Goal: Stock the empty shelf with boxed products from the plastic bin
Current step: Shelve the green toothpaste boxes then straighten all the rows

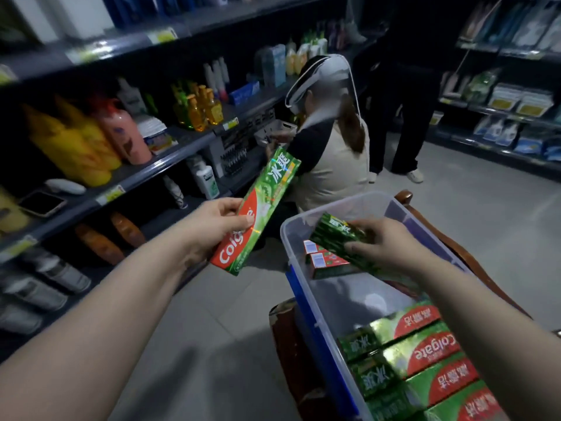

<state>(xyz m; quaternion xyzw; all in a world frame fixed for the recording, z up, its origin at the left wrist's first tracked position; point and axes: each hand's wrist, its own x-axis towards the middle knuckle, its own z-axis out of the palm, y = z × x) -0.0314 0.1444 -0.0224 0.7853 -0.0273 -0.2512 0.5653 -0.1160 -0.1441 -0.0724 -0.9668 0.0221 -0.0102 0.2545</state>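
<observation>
Our left hand [218, 226] pinches a long green-and-red cardboard toothpaste box [264, 202] by its near end. Our right hand [385, 244] curls round a second green box [334, 235] over the clear plastic bin [287, 238], more boxes [425, 350] stacked beneath that wrist

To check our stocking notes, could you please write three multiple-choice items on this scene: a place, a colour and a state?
1. Where is the dark green box gripped by the right hand?
A. on a shelf
B. over the clear plastic bin
C. on the floor
2. Which colours has the long cardboard toothpaste box in the left hand?
A. blue, white
B. black, yellow
C. green, red
3. How is the left hand?
A. gripping that box
B. open, empty
C. flat on a shelf
Answers: 1 B, bin walls show around it; 2 C, green top, red end; 3 A, thumb and fingers pinch it.
</observation>
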